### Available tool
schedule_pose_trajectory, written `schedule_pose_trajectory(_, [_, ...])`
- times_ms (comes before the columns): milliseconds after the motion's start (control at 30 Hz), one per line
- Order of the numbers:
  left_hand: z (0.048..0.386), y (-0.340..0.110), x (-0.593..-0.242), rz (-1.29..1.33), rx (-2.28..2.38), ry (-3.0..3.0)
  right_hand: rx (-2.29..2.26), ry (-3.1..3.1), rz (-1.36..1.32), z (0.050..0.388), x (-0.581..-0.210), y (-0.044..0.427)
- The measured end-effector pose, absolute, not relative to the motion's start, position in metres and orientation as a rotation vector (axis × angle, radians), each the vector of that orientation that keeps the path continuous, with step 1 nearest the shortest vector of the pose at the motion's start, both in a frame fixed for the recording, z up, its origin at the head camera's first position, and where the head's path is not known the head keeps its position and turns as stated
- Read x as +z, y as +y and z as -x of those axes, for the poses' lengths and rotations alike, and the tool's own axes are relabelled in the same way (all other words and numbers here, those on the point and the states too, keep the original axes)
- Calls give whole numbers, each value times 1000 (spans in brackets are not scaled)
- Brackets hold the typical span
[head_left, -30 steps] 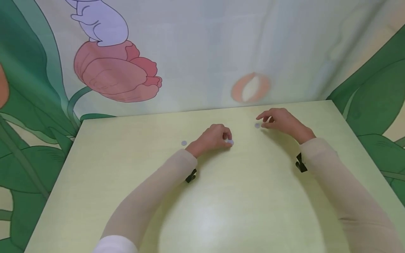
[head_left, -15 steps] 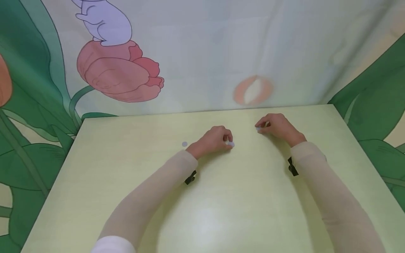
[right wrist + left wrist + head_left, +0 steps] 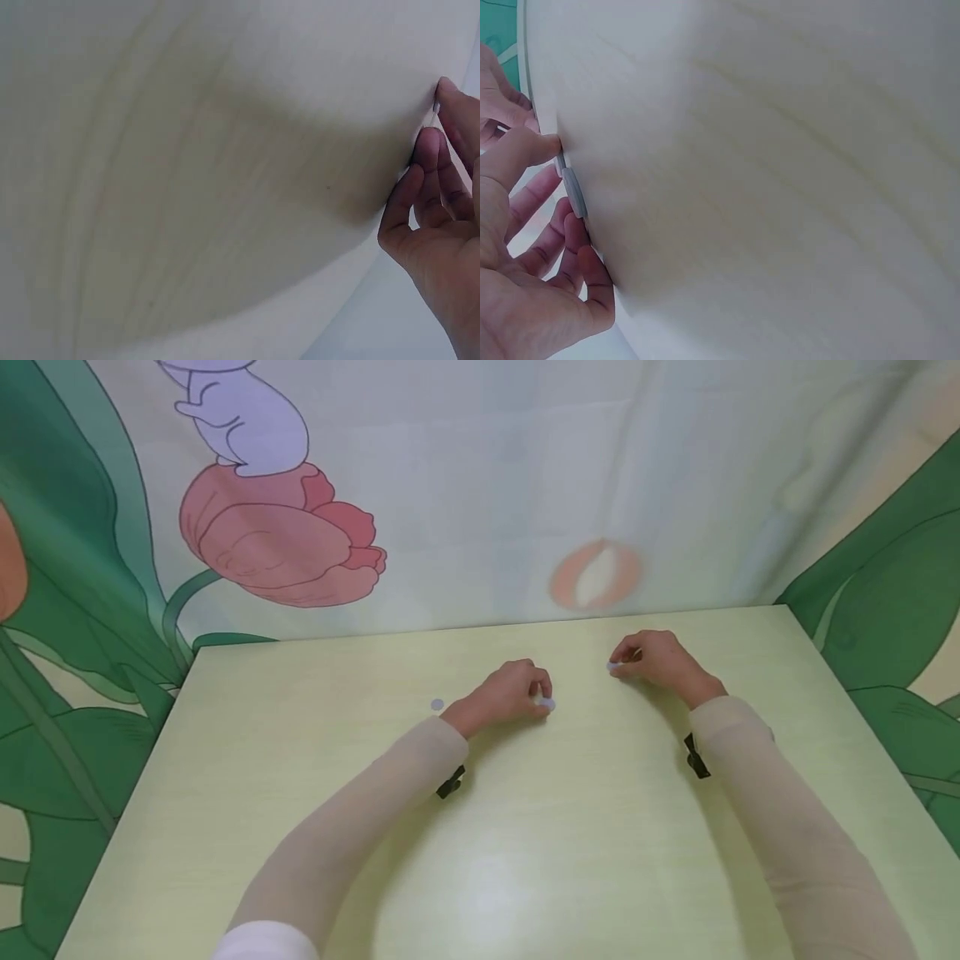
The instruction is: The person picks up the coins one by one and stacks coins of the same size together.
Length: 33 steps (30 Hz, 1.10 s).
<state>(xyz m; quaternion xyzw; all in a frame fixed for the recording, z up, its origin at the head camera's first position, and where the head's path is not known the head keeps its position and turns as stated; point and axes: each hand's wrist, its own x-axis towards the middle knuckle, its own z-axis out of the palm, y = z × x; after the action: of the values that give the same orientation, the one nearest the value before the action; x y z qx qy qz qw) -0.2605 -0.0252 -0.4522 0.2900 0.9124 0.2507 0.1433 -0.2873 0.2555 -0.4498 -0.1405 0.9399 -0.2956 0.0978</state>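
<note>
Three small pale discs lie in a loose row across the light table. My left hand [image 3: 510, 691] rests at mid-table, its thumb and finger pinching the middle disc [image 3: 547, 703]. In the left wrist view a grey disc [image 3: 574, 192] shows edge-on between the thumb and fingers of the left hand [image 3: 540, 255]. Farther back and to the right, my right hand [image 3: 656, 664] pinches another disc [image 3: 612, 666], mostly covered by its fingertips. In the right wrist view only a sliver shows at the fingertips of the right hand [image 3: 442, 187]. The third disc [image 3: 437, 704] lies left of my left wrist.
The pale table [image 3: 337, 827] ends at a back edge just beyond the right hand. Behind it hangs a printed curtain [image 3: 465, 502] with a tulip and a white animal. Green leaf-patterned cloth [image 3: 892, 602] flanks both sides. Dark straps [image 3: 451, 782] show under the sleeve cuffs.
My right hand has come down slightly and its fingers have closed on the right disc, which lay uncovered beside its thumb before. The left hand stays at the middle disc.
</note>
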Motion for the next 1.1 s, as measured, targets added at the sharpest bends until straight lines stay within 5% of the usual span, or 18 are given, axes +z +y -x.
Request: schedule_pose_trajectory(1100, [262, -27, -454, -789, 687, 2630, -743, 2916, 546, 281, -458, 251])
